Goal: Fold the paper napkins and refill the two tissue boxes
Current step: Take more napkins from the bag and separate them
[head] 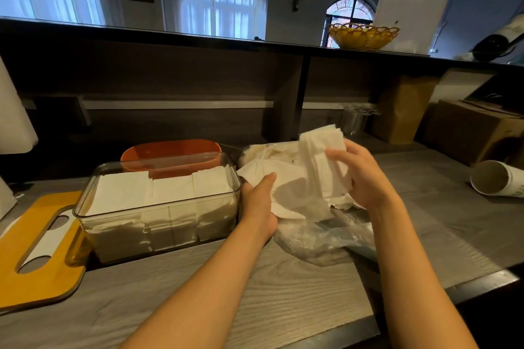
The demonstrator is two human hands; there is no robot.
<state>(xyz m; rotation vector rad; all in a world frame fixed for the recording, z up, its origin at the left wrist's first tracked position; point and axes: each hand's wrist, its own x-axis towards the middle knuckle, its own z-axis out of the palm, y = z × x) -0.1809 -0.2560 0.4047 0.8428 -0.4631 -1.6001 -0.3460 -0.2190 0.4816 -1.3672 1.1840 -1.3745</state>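
Observation:
A clear tissue box (158,215) stands on the counter, filled with folded white napkins (158,187). Behind it sits an orange tissue box (170,153); its inside is hidden. My left hand (259,201) grips the edge of a white napkin bundle (286,187) just right of the clear box. My right hand (363,176) holds a stack of white napkins (323,147) raised above a crumpled clear plastic bag (320,238).
A yellow lid with a slot (37,249) lies left of the clear box. A white paper cup (496,178) lies on its side at the right. Cardboard boxes (467,127) stand at the back right. The counter's front edge (354,326) runs close below my arms.

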